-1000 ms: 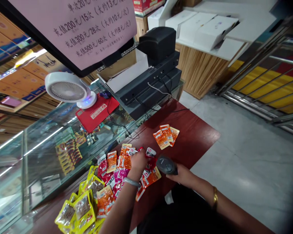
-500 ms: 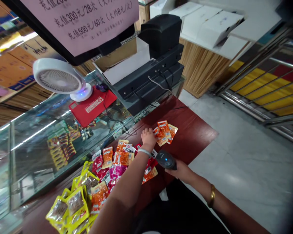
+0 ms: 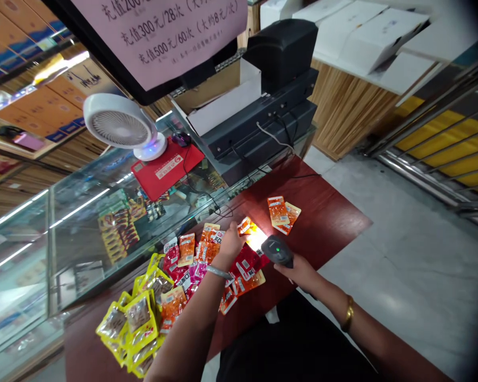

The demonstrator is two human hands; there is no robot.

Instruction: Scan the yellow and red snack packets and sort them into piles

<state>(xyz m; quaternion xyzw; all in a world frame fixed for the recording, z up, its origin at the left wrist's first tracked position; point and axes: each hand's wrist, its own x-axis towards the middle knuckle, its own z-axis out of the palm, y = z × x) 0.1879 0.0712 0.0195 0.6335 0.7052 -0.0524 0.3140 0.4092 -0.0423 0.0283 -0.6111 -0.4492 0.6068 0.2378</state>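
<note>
My right hand [image 3: 300, 270] is wrapped round a black barcode scanner [image 3: 278, 250], which shows a green light and throws a bright beam to the left. In that beam lies an orange snack packet [image 3: 248, 228], its edge pinched in my left hand [image 3: 231, 241]. Beyond the scanner two orange packets [image 3: 279, 211] overlap on the dark red counter [image 3: 322, 193]. Under and beside my left forearm are red, pink and orange packets [image 3: 187, 249]. Yellow-edged packets [image 3: 137, 313] are heaped at the near left.
A glass display counter [image 3: 83, 212] runs along the left. On it stand a white fan [image 3: 121, 124], a red mat [image 3: 159, 180] and a mouse [image 3: 181, 138]. A monitor with a pink sign [image 3: 183, 37] and a dark cash drawer [image 3: 263, 127] are behind. Metal railings [image 3: 434, 170] stand right.
My left hand has drawn an orange packet away from the small group, back to the left. The scanner's light has turned from blue to green and its beam is on. The view has shifted slightly.
</note>
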